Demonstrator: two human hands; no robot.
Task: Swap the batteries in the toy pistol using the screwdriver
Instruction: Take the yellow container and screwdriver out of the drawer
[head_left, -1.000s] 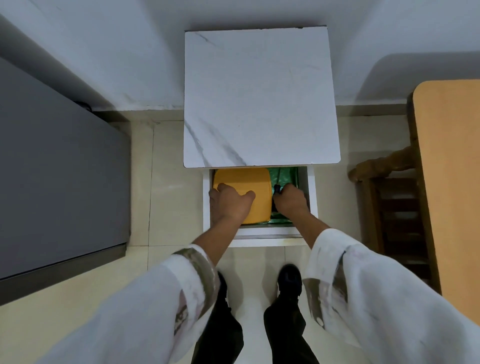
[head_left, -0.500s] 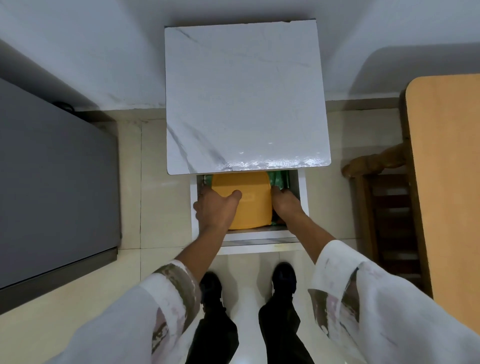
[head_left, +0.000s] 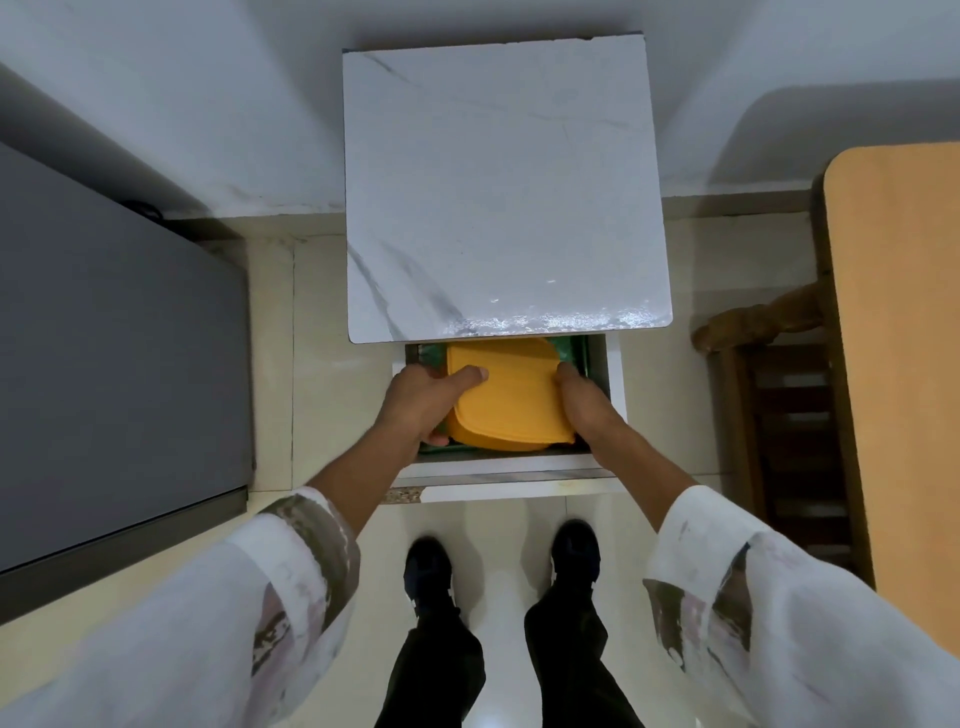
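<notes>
**A:** What are the fingers doing?

**B:** The left hand (head_left: 421, 400) lays its thumb (head_left: 470, 374) across the orange case (head_left: 511, 400), with its fingers (head_left: 435, 441) curled under the near corner. The right hand (head_left: 582, 402) clamps the opposite edge. The case sits in the open drawer (head_left: 614, 384).

**A:** And the toy pistol and the screwdriver?

**B:** Neither shows. They may be inside the case.

**A:** How should it be lifted?

**B:** Level, and towards the body first, because the counter (head_left: 504, 208) overhangs the drawer's back. The drawer walls hug both hands. The counter's top offers room, and the wooden chair (head_left: 769, 322) and grey cabinet (head_left: 114, 374) stand well apart.
</notes>
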